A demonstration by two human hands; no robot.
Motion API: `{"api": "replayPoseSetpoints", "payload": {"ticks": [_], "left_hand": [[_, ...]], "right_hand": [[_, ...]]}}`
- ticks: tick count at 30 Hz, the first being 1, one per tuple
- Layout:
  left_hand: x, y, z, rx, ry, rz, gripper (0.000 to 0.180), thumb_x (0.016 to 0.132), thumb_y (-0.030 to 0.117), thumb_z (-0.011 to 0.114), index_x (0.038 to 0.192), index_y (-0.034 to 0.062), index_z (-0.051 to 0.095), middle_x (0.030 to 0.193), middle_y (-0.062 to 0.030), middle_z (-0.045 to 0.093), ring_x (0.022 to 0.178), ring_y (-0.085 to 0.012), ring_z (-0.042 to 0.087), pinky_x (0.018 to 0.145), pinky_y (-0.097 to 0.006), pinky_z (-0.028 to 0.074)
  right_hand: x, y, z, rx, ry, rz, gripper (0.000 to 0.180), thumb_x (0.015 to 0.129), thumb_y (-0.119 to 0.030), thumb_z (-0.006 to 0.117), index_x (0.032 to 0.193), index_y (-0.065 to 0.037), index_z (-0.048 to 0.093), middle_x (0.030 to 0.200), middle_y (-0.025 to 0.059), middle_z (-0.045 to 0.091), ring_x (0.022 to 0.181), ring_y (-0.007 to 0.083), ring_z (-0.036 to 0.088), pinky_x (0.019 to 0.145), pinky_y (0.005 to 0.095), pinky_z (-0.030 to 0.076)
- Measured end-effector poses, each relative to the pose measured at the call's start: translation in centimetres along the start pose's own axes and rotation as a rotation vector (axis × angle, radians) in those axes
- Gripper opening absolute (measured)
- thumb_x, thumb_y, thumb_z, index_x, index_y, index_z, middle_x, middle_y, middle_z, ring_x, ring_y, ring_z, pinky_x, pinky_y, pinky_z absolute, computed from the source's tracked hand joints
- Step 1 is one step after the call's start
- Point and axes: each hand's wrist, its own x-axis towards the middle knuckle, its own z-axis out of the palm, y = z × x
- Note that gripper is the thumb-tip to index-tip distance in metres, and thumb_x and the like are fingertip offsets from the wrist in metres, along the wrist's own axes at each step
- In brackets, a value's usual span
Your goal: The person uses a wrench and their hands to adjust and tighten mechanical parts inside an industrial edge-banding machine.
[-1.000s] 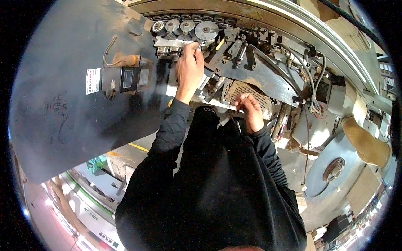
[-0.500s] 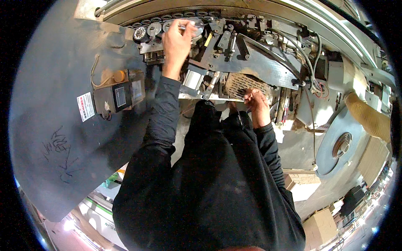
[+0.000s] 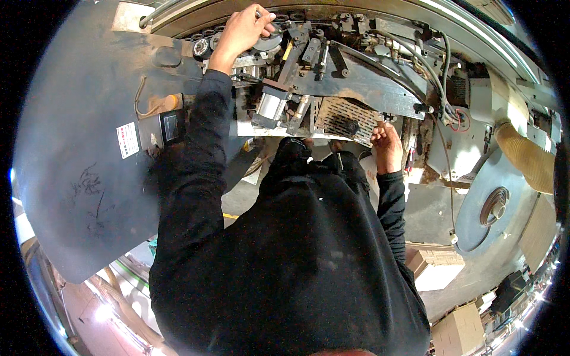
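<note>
At the far left of the machine, my left hand [image 3: 242, 34] reaches over a row of rollers. Its thumb and fingers are pinched together above a grey disc [image 3: 269, 41]; what lies between them, if anything, is too small to name. My right hand [image 3: 387, 148] is held by the near right corner of a slotted metal plate [image 3: 338, 118], with curled fingers. Whatever those fingers hold, if anything, cannot be made out. Between the hands are a silver pneumatic cylinder [image 3: 272, 103] and a broad steel plate [image 3: 356, 89].
A dark panel [image 3: 77, 136] spans the left, bearing a control box [image 3: 160, 127] with a small screen. Right of the machine are a ribbed tan hose [image 3: 522, 157] and a large blue-grey disc [image 3: 475, 216]. Cardboard boxes [image 3: 436, 267] stand on the floor at lower right.
My left hand has moved farther away along the rollers, its fingers still pinched. My right hand has shifted right, off the slotted plate, uncovering a dark knob there. The whole view has tilted slightly.
</note>
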Motion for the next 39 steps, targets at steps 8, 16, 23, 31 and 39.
{"api": "replayPoseSetpoints", "payload": {"ticks": [8, 16, 23, 31, 39], "left_hand": [[1.6, -0.2, 0.3, 0.019, -0.094, 0.005, 0.023, 0.104, 0.021, 0.063, 0.095, -0.0004, 0.061, 0.079, -0.0118, 0.074, 0.068, -0.0186, 0.071, 0.059, -0.034, 0.056], [1.6, -1.8, 1.6, 0.003, -0.050, 0.008, 0.024, 0.107, 0.022, 0.060, 0.096, 0.0006, 0.061, 0.079, -0.0111, 0.074, 0.068, -0.0176, 0.071, 0.058, -0.033, 0.055], [-0.9, -7.6, 5.0, -0.213, 0.314, 0.019, 0.025, 0.107, 0.027, 0.060, 0.105, 0.0019, 0.061, 0.086, -0.0120, 0.078, 0.071, -0.0133, 0.072, 0.066, -0.029, 0.056], [-1.3, -7.8, 5.8, -0.184, 0.376, 0.078, 0.025, 0.107, 0.027, 0.061, 0.103, 0.0030, 0.060, 0.083, -0.0085, 0.077, 0.067, -0.0133, 0.071, 0.066, -0.030, 0.056], [-1.1, -1.5, 2.8, -0.057, 0.114, 0.047, 0.024, 0.109, 0.024, 0.056, 0.102, 0.0018, 0.058, 0.078, -0.0083, 0.066, 0.070, -0.0175, 0.065, 0.066, -0.035, 0.053]], "right_hand": [[-0.3, -2.2, -1.2, 0.018, 0.058, 0.057, 0.026, 0.107, -0.029, 0.057, 0.111, -0.005, 0.065, 0.091, 0.0016, 0.064, 0.081, 0.0134, 0.059, 0.075, 0.0276, 0.048], [0.3, -1.8, -1.7, 0.030, 0.031, 0.068, 0.024, 0.107, -0.028, 0.058, 0.108, -0.005, 0.064, 0.091, 0.0012, 0.063, 0.081, 0.0136, 0.059, 0.077, 0.0274, 0.049], [0.5, -1.5, -2.7, -0.002, 0.043, 0.087, 0.026, 0.107, -0.031, 0.058, 0.110, -0.005, 0.066, 0.091, 0.0012, 0.066, 0.080, 0.0136, 0.060, 0.074, 0.0276, 0.048], [1.1, -1.8, 0.2, -0.145, -0.009, 0.042, 0.024, 0.107, -0.031, 0.057, 0.106, -0.007, 0.063, 0.095, 0.0007, 0.061, 0.087, 0.0123, 0.057, 0.082, 0.0284, 0.045], [3.9, -2.0, 5.4, -0.276, -0.154, -0.004, 0.028, 0.107, -0.030, 0.059, 0.112, -0.003, 0.066, 0.092, 0.0002, 0.063, 0.084, 0.0111, 0.057, 0.079, 0.0276, 0.046]]}}
